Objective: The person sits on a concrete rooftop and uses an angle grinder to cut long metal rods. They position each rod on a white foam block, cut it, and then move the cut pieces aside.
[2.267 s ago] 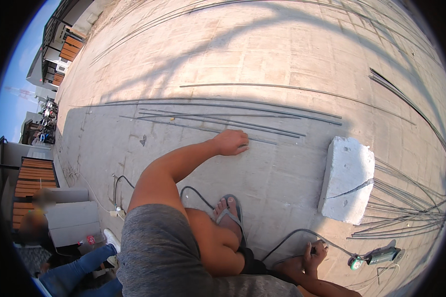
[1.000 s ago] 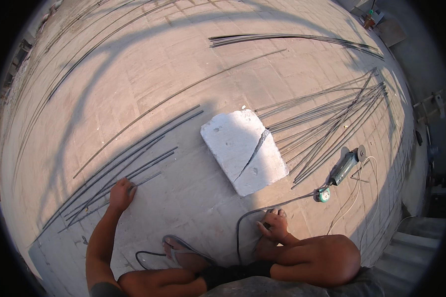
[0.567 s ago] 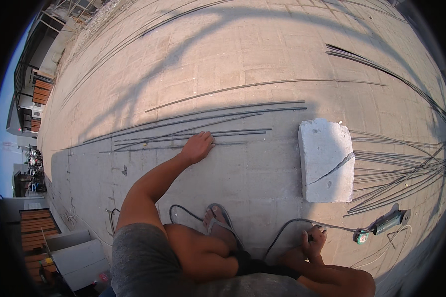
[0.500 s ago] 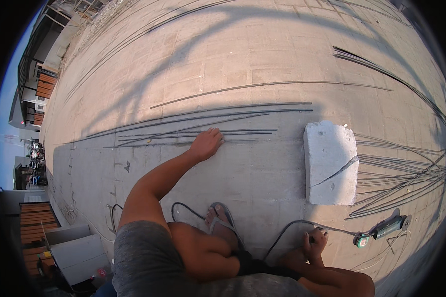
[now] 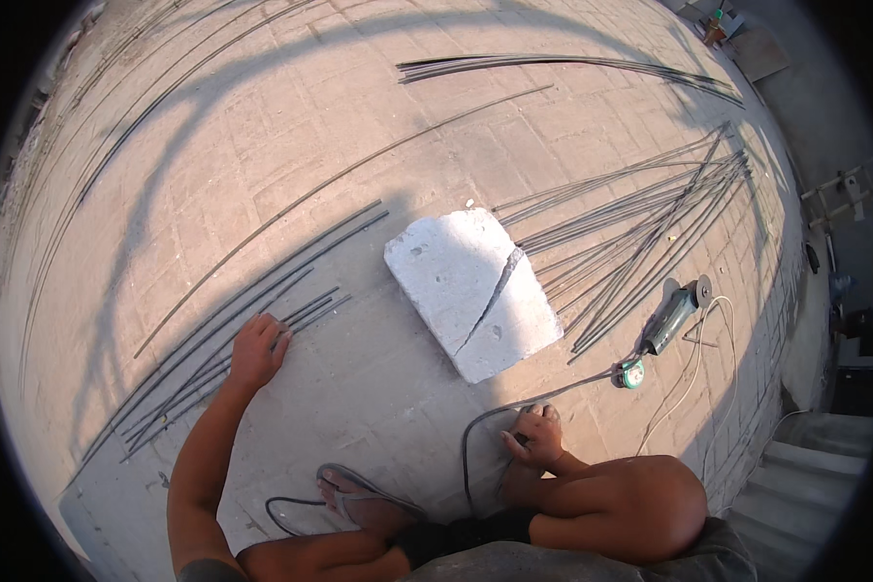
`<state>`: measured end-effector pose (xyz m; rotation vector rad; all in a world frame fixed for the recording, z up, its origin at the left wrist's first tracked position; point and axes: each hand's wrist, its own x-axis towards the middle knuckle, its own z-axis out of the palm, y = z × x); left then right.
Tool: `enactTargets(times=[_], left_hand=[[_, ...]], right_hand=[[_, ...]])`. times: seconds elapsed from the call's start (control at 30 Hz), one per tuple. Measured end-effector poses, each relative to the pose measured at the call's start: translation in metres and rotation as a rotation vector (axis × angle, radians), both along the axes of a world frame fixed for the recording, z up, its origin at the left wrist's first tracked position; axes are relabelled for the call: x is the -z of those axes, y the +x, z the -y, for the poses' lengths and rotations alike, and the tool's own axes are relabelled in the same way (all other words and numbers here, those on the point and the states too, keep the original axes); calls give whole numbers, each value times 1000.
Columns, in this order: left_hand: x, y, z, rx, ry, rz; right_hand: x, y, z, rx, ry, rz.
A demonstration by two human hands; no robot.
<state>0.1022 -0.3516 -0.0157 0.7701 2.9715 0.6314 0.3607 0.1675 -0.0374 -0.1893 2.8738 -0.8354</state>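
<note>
My left hand [image 5: 259, 349] is on a loose group of thin steel rods [image 5: 310, 308] lying on the paving at left. Its fingers curl over the rods near their right ends, and the palm side is hidden. My right hand [image 5: 533, 438] hangs low beside my right foot, its fingers curled in. What they hold, if anything, does not show. Between the hands and farther off sits a pale concrete block [image 5: 456, 281] with a dark crack across it. More steel rods [image 5: 630, 223] fan out from behind the block toward the far right.
An angle grinder [image 5: 671, 320] lies to the right of the block, its black cord [image 5: 470, 436] running past my feet. Beside it is a small green round object [image 5: 630, 374]. A bundle of rods [image 5: 553, 64] lies at the back. Pale steps [image 5: 815, 475] rise at lower right.
The view has swung to the right, so rods, block and grinder sit farther left and the steps show. My left hand stays on the rods; my right stays by my foot.
</note>
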Motion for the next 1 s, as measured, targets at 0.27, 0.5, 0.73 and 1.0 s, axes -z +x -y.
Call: enactTargets(times=[0.27, 0.5, 0.73, 1.0], left_hand=[[19, 9, 20, 51, -87, -8], [31, -9, -12, 169, 92, -80], [12, -30, -47, 254, 78, -116], [8, -16, -49, 214, 21, -44]], right_hand=[[-16, 1, -2, 12, 70, 8], [-13, 13, -4, 52, 28, 67], [3, 14, -1, 27, -42, 201], [-11, 4, -9, -15, -58, 157]])
